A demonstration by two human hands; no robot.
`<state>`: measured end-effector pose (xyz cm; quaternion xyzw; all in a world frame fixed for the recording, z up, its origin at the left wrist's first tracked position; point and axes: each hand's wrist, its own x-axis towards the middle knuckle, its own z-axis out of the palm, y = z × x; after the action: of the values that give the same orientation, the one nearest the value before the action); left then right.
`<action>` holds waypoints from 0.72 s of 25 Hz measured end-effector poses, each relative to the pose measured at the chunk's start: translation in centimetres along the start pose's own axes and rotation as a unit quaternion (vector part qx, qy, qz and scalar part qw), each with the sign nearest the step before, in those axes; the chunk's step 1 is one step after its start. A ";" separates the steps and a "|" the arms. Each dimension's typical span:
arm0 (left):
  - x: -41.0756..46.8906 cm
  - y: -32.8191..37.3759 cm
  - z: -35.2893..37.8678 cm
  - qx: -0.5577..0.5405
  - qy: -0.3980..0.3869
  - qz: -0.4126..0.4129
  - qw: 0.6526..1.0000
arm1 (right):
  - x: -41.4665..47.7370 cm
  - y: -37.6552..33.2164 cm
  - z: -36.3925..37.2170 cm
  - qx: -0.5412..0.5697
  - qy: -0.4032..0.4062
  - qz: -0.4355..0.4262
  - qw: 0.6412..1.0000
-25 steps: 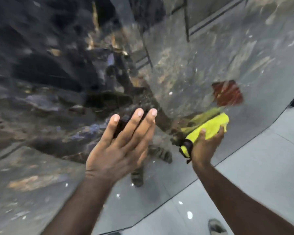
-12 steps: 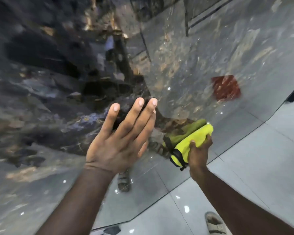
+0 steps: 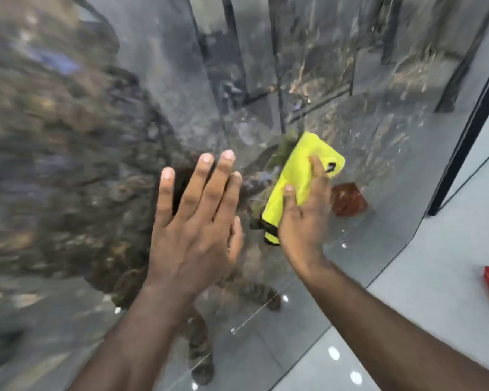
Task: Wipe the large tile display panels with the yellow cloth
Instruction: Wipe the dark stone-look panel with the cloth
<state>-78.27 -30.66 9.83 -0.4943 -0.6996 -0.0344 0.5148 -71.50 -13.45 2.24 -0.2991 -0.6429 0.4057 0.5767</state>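
Yellow cloth [image 3: 297, 176], right of centre frame, has climbed the glossy tile panel [image 3: 378, 131] within a second, from below the red reflection [image 3: 347, 198] to beside it. The right hand [image 3: 302, 221] holds it pressed to the surface. The left hand [image 3: 195, 230] braces flat, fingers straight. An upward wiping stroke appears under way.

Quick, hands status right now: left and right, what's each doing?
Left hand: open, fingers straight, palm toward the tile display panel.
Right hand: holds the yellow cloth against the panel.
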 end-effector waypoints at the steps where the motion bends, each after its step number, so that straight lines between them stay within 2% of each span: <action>1: -0.5 -1.3 -0.8 0.009 0.002 -0.004 1.000 | -0.6 -1.0 -0.1 -0.020 -0.021 -0.075 0.997; 2: -1.1 -2.3 -1.5 0.017 0.005 -0.004 1.000 | -0.2 -0.7 -0.2 -0.041 -0.026 -0.089 0.995; 3: -1.6 -3.0 -1.9 0.023 0.007 -0.001 1.000 | 0.5 0.2 -0.3 -0.040 -0.004 -0.022 0.999; 4: -2.1 -3.6 -2.0 0.030 0.004 0.005 1.000 | 1.0 0.1 -0.3 -0.010 0.032 0.099 0.994; 5: -2.5 -4.0 -1.9 0.043 -0.003 0.016 0.999 | 0.9 -0.1 0.1 0.001 0.046 0.173 0.984; 6: -2.8 -4.3 -1.8 0.058 -0.009 0.027 0.998 | -0.2 -1.6 0.2 -0.011 0.034 0.139 0.990; 7: -3.1 -4.3 -1.4 0.072 -0.010 0.037 0.997 | -2.1 -2.8 0.2 -0.031 0.003 0.015 0.999; 8: -3.2 -4.4 -1.1 0.083 -0.006 0.042 0.996 | -4.2 -3.5 0.6 -0.048 -0.048 -0.089 0.994; 9: -3.3 -4.4 -0.9 0.087 -0.003 0.043 0.995 | -5.0 -3.3 0.6 -0.044 -0.077 -0.155 0.984; 10: -3.3 -4.5 -0.7 0.086 0.000 0.045 0.995 | -4.5 -2.7 0.5 -0.047 -0.076 -0.166 0.982; 11: -3.4 -4.4 -0.6 0.083 0.000 0.048 0.995 | -3.4 -1.8 0.5 -0.046 -0.041 -0.098 0.993; 12: -3.5 -4.3 -0.6 0.081 0.000 0.048 0.996 | -2.3 -1.1 0.6 -0.011 0.008 0.031 0.999; 13: -3.5 -4.2 -0.6 0.079 -0.002 0.046 0.996 | -1.4 -0.4 0.6 0.001 0.031 0.143 0.989; 14: -3.5 -4.2 -0.6 0.078 -0.003 0.044 0.996 | -1.2 -0.4 0.3 -0.013 0.030 0.160 0.987; 16: -3.4 -4.2 -0.5 0.074 0.002 0.037 0.997 | -2.8 -0.9 -0.2 -0.044 -0.048 -0.046 0.997; 17: -3.4 -4.1 -0.5 0.069 0.007 0.029 0.997 | -3.6 -0.6 -0.3 -0.041 -0.096 -0.138 0.985; 18: -3.2 -3.8 -0.5 0.059 0.012 0.016 0.998 | -3.8 1.2 -0.4 -0.042 -0.109 -0.181 0.977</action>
<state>-80.77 -34.99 9.35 -0.4738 -0.6864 0.0092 0.5516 -70.60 -15.98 -0.69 -0.1557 -0.7620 0.2977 0.5536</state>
